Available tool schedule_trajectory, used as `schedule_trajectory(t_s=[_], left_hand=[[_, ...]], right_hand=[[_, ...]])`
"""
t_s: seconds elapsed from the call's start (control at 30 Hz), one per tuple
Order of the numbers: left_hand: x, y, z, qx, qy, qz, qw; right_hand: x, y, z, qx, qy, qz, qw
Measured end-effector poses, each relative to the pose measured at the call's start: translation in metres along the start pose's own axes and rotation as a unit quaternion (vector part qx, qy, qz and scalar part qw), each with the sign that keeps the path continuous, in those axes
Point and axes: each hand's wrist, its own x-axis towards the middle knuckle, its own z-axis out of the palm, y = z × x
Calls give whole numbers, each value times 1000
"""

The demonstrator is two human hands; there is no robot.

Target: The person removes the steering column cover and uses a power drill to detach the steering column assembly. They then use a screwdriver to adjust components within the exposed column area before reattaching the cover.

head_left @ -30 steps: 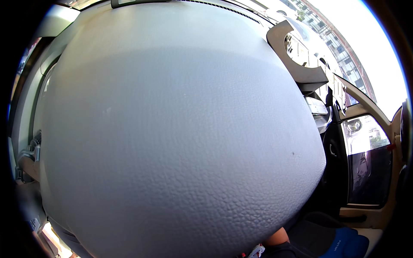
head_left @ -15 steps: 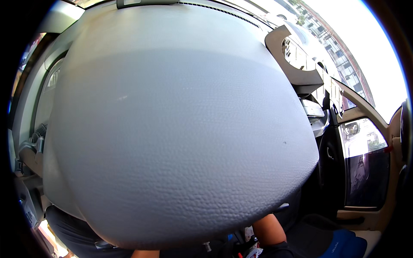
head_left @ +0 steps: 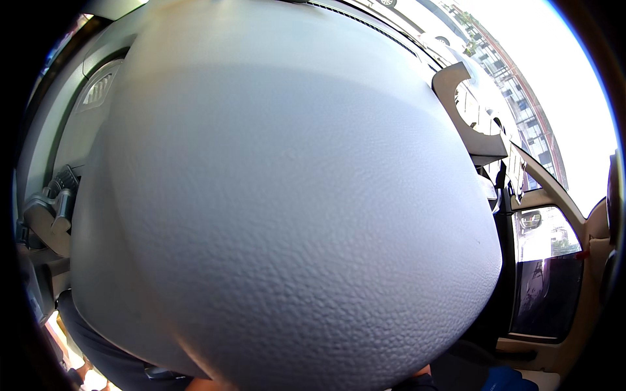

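A large grey panel [head_left: 293, 215] with a pebbled, leather-like grain sits very close to my face and fills most of the view inside a car. Both my hands are hidden behind or under it. Only a thin strip of skin [head_left: 212, 384] shows at the panel's lower left edge, and another small patch of skin [head_left: 422, 373] at its lower right. I cannot tell whether these are fingers or forearm, or whether they grip the panel.
A beige trim piece with a round cutout [head_left: 460, 107] juts out at the upper right. The open car door [head_left: 548, 287] and its side mirror [head_left: 529, 219] are at the right. A grey air vent [head_left: 98, 91] and a bracket [head_left: 49, 215] are at the left.
The grey panel has come nearer and now covers the lower middle. The forearm that showed at the lower right half a second ago is almost fully hidden.
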Motion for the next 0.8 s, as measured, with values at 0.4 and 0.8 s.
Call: schedule_trajectory(t_s=[0.4,0.8], left_hand=[[-1,10,-3,-8,-24,-6,1000],[-13,26,-14,-34,-105,-30,993]], right_hand=[[2,7,15,16,82,-18,996],[-18,31,44,132,249,-69,957]])
